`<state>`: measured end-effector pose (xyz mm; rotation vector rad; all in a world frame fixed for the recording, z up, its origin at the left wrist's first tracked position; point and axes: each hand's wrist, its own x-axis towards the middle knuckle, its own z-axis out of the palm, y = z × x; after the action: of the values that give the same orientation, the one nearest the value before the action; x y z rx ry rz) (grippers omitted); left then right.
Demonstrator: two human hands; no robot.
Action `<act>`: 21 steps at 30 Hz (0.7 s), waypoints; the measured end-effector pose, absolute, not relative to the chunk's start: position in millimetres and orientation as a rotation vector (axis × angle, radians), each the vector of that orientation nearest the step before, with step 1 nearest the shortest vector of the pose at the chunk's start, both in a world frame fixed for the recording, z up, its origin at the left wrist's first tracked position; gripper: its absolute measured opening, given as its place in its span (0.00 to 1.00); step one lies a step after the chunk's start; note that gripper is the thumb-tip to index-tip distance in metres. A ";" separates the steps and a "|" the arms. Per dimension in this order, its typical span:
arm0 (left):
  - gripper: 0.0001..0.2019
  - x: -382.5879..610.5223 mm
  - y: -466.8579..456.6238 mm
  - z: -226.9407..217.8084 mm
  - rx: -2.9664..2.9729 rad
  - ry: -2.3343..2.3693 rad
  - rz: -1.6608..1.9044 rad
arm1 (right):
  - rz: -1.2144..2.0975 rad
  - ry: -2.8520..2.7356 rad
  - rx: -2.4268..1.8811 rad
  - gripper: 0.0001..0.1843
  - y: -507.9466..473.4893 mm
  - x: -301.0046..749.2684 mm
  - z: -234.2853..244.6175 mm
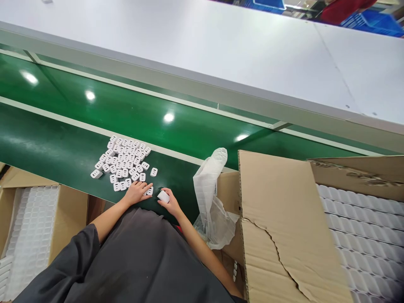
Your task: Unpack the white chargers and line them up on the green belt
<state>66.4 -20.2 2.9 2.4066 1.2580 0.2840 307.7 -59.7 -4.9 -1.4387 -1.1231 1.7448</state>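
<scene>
A cluster of small white USB chargers [125, 160], each with two dark slots on its upper face, stands on the dark green work surface [176, 176]. At the near edge of this cluster, my left hand [136, 192] has its thumb and fingers around one white charger [150, 191], low on the surface. Just to the right, my right hand [172, 204] grips another charger [163, 196] between thumb and fingers, its plain white side showing. One loose charger [154, 171] lies a little apart, beyond my hands.
An open cardboard box [284, 210] with rows of white pieces stands at right. Crumpled clear plastic [206, 189] hangs beside it. Another box [71, 219] with white pieces sits at left. Ahead runs a green belt [135, 105] beneath a white shelf [195, 46]; a red sleeve [342, 9] shows beyond.
</scene>
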 end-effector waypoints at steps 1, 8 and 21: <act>0.27 65.7 -19.0 3.1 2.404 1.265 0.290 | 1.671 -1.181 -1.469 0.34 -57.5 304.8 -4.4; 0.27 63.1 -15.4 7.1 2.383 1.283 0.344 | 1.371 -1.471 -1.565 0.28 -40.6 294.6 4.6; 0.23 113.9 6.1 71.9 2.488 1.136 0.906 | 1.299 -1.216 -1.486 0.41 -78.0 332.5 55.0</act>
<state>113.9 6.1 71.9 2.4882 1.1361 0.9057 332.5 -78.0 55.0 -1.4865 -1.2163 1.2991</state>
